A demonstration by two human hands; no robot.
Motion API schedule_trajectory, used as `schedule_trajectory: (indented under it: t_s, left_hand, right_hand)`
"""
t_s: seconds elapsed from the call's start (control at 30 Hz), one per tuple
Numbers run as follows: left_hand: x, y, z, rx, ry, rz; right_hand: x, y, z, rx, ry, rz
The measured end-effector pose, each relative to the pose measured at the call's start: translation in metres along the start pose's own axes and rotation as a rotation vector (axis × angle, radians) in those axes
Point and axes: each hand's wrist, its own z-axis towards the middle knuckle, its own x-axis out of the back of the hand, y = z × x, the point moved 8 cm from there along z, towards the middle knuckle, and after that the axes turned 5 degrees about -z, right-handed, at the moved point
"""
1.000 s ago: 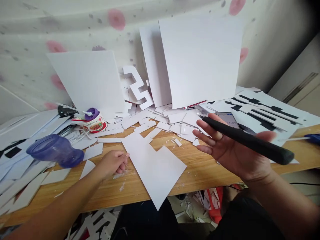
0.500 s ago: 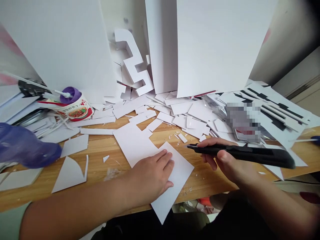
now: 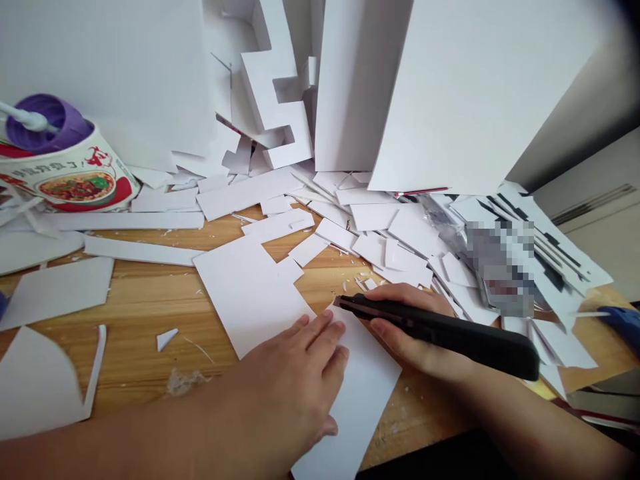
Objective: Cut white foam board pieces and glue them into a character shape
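Note:
My left hand [image 3: 295, 380] lies flat on a white foam board piece [image 3: 240, 280] with a stepped edge, pressing it on the wooden table [image 3: 145, 300]. Its fingers are stretched out and hold nothing. In my right hand [image 3: 415, 327] is a black utility knife [image 3: 450, 333], its handle pointing to the lower right. The knife's tip is at the board's upper edge, just beyond my left fingertips; whether it cuts into the board I cannot tell. The board's near end runs out of view at the bottom.
White offcuts [image 3: 370, 220] are heaped across the back of the table. Tall white panels [image 3: 450, 87] and a notched white piece [image 3: 285, 80] stand behind. At left is a printed food tub [image 3: 75, 180] with a purple cup [image 3: 50, 123]. A blurred-out package [image 3: 500, 267] lies at right.
My right hand has brought the knife left and down to the board's edge. My left hand stays on the board. The view has moved closer and turned a little.

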Motion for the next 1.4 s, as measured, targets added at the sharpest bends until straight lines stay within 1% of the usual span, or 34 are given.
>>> schedule_trajectory:
  t_s: [0.17, 0.37, 0.5, 0.63, 0.77, 0.87, 1.03, 1.23, 1.4]
  left_hand:
    - [-0.001, 0.002, 0.002, -0.044, 0.053, 0.029]
    - [-0.002, 0.006, -0.005, -0.074, 0.177, 0.142]
    - [0.002, 0.011, -0.007, -0.081, 0.215, 0.225]
    - [0.005, 0.011, -0.007, -0.038, 0.205, 0.235]
    - [0.002, 0.009, -0.007, 0.007, 0.145, 0.197]
    - [0.003, 0.010, -0.005, -0.021, 0.113, 0.181]
    - [0.007, 0.010, -0.002, -0.040, 0.119, 0.201]
    - [0.002, 0.008, -0.002, -0.033, 0.094, 0.168]
    - [-0.002, 0.007, -0.003, 0.040, 0.011, 0.099]
  right_hand:
    - [-0.003, 0.003, -0.001, 0.014, -0.054, -0.039]
    - [-0.003, -0.007, 0.000, 0.095, -0.054, -0.139]
    - [-0.002, -0.011, 0.002, 0.108, -0.037, -0.153]
    - [-0.004, -0.013, -0.001, 0.137, -0.019, -0.149]
    - [-0.008, -0.015, -0.003, 0.174, -0.045, -0.138]
    - [-0.010, -0.016, -0.004, 0.183, -0.056, -0.166]
    - [-0.010, -0.017, -0.002, 0.175, -0.054, -0.197]
    - [-0.012, -0.014, -0.006, 0.204, -0.077, -0.173]
    - [-0.016, -0.012, -0.011, 0.257, -0.109, -0.160]
